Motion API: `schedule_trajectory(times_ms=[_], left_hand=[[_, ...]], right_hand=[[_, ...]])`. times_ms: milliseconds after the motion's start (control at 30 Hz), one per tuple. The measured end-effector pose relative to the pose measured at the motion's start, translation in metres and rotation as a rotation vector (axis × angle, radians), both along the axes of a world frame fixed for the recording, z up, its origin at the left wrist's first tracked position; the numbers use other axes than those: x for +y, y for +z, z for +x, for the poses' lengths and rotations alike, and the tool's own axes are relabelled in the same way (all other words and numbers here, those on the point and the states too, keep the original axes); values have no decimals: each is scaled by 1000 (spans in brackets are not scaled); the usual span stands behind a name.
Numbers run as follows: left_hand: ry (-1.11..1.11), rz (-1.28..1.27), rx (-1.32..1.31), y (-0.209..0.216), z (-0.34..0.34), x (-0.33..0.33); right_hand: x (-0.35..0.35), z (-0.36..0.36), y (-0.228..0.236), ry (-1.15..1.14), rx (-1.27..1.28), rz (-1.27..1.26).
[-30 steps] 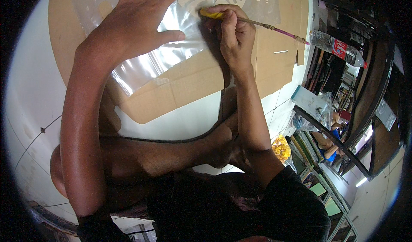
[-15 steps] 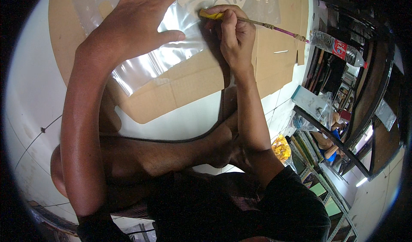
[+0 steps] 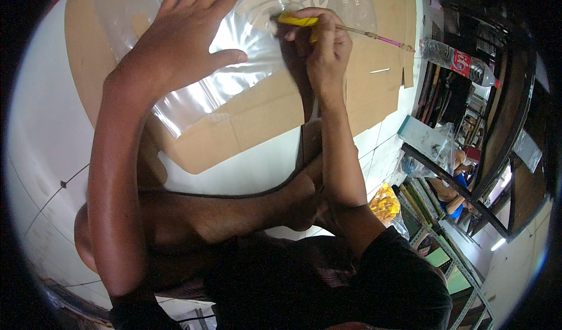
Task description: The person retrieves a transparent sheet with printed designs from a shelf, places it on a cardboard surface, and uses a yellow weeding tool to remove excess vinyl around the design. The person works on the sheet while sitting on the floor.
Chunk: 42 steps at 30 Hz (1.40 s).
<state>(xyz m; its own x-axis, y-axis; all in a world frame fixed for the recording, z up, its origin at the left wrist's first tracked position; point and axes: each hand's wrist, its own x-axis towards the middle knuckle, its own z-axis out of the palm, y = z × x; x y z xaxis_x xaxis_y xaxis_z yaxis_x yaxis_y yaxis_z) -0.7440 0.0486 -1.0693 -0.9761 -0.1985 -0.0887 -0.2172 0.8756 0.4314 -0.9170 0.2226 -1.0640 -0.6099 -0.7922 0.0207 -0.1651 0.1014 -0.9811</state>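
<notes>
My left hand (image 3: 178, 43) lies flat on a clear, shiny plastic sheet (image 3: 202, 93), its fingers stretched out toward the top edge and its thumb pointing right. Pale printed lettering shows on the sheet's far part. Under the sheet is a brown cardboard piece (image 3: 237, 134). My right hand (image 3: 328, 52) pinches a thin stick with a yellow end (image 3: 300, 21). The yellow end points left with a dark tip over the sheet, close to the lettering; whether it touches is unclear. The stick's thin purple-and-brown shaft runs out to the right, past the hand.
White floor tiles (image 3: 47, 125) surround the cardboard. On the right a plastic bottle (image 3: 456, 62) with a red label lies near dark wooden furniture (image 3: 506, 113). A yellow packet (image 3: 384, 204) sits beside a metal rack (image 3: 451, 265). Another person (image 3: 453, 198) is partly visible behind.
My right hand and the stick have shifted slightly right, and more of the yellow end shows. My left hand stays spread on the sheet. The whole view has shifted a little.
</notes>
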Motion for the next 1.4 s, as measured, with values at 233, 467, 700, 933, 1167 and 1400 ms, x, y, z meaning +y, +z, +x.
schedule_trajectory(times_ms=[233, 467, 700, 933, 1167, 1400], left_hand=[[30, 125, -82, 46, -5, 8], [31, 6, 485, -29, -10, 3], [126, 68, 198, 9, -2, 8], [58, 145, 31, 56, 7, 1], [261, 34, 299, 29, -14, 19], [275, -52, 273, -2, -5, 21]], right_hand=[[6, -1, -4, 83, 205, 112], [-2, -7, 8, -173, -248, -35], [7, -29, 3, -195, -538, -342], [4, -19, 25, -105, -200, -177], [-27, -7, 32, 43, -169, 8], [-35, -12, -2, 70, 98, 4]])
